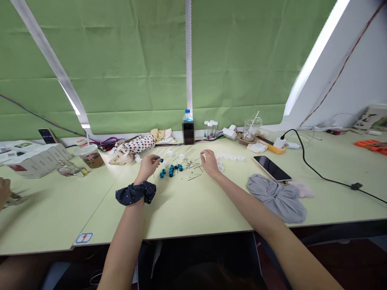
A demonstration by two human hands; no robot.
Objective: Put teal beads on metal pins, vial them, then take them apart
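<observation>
My left hand [148,167], with a dark dotted scrunchie [136,193] round its wrist, pinches a small blue knob-like piece [161,160] between thumb and fingertips. Just below and to its right, several more shiny blue pieces [171,170] lie loose on the table. My right hand [209,163] hovers at the right edge of a scatter of thin metal pins and small parts [192,164]; its fingers are bent but look apart, and nothing shows in them. White round caps [232,158] sit in a row beside it, and others [182,156] lie between the hands.
Behind stand a bottle [188,117] and several clear vials [210,128]. To the right are a phone [272,168], a grey cloth [276,197], a drink cup [252,129] and a black cable [320,177]. White boxes [36,161], another cup [90,155] and another person's hand [4,192] are left.
</observation>
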